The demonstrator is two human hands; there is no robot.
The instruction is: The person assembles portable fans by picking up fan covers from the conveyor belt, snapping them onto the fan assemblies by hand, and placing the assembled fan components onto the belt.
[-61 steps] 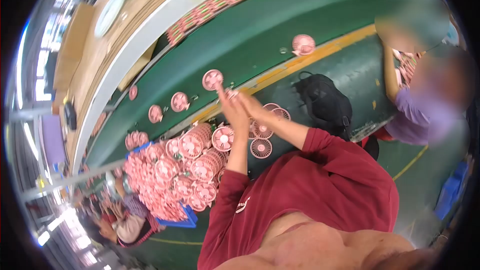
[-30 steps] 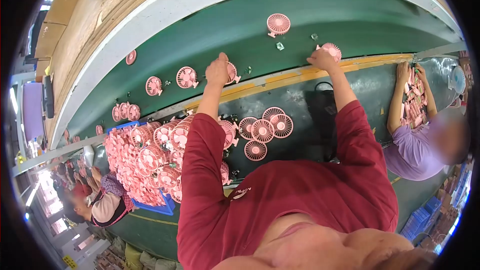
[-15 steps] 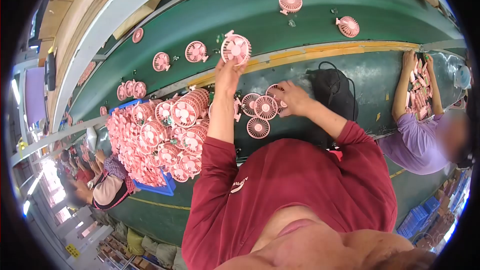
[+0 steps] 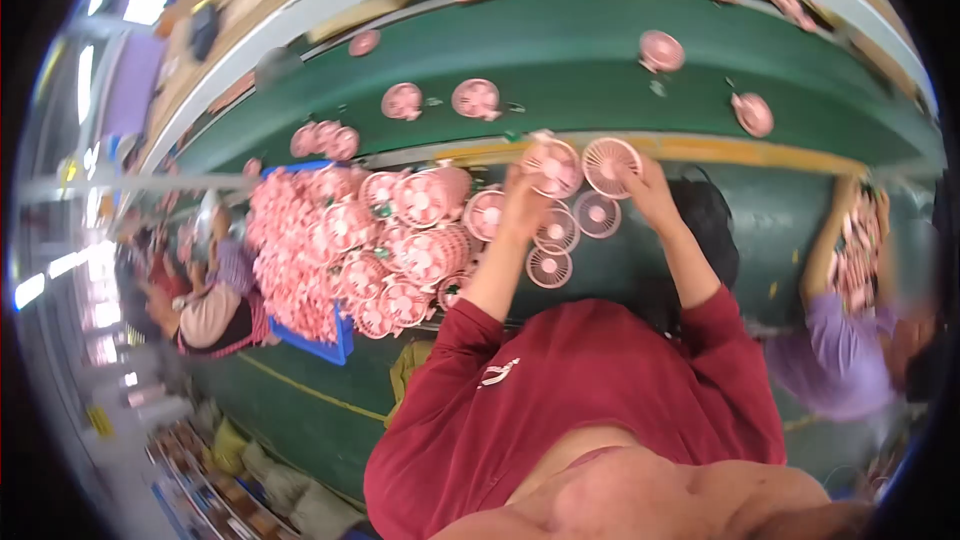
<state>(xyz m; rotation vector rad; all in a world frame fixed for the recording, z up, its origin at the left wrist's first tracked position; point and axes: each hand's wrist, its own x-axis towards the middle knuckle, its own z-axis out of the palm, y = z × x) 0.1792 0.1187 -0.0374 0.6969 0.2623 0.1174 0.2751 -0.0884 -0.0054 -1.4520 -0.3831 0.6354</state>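
My left hand [image 4: 521, 208] grips a pink fan head [image 4: 553, 166], blades showing, just in front of the belt's near edge. Beside it, my right hand [image 4: 651, 191] pinches a round pink grille [image 4: 612, 167] by its rim. The two parts are held close together; I cannot tell whether they touch. Below my hands, loose grilles lie on the worktable, one grille [image 4: 597, 214] nearest my right hand and another grille [image 4: 549, 267] closer to my body. Left of my left forearm is a pile of stacked fan heads [image 4: 425, 198].
A blue crate [image 4: 346, 342] heaped with pink parts stands at left. Along the green conveyor belt [image 4: 560, 50] lie scattered fan heads, such as one fan head [image 4: 475, 98]. A black bag-like object [image 4: 705, 225] sits right of my hands. A co-worker in purple [image 4: 835, 355] handles pink parts at right.
My left hand has brought the fan head down from over the belt's edge. My right hand has lifted a grille from the table up beside it. The camera view has shifted.
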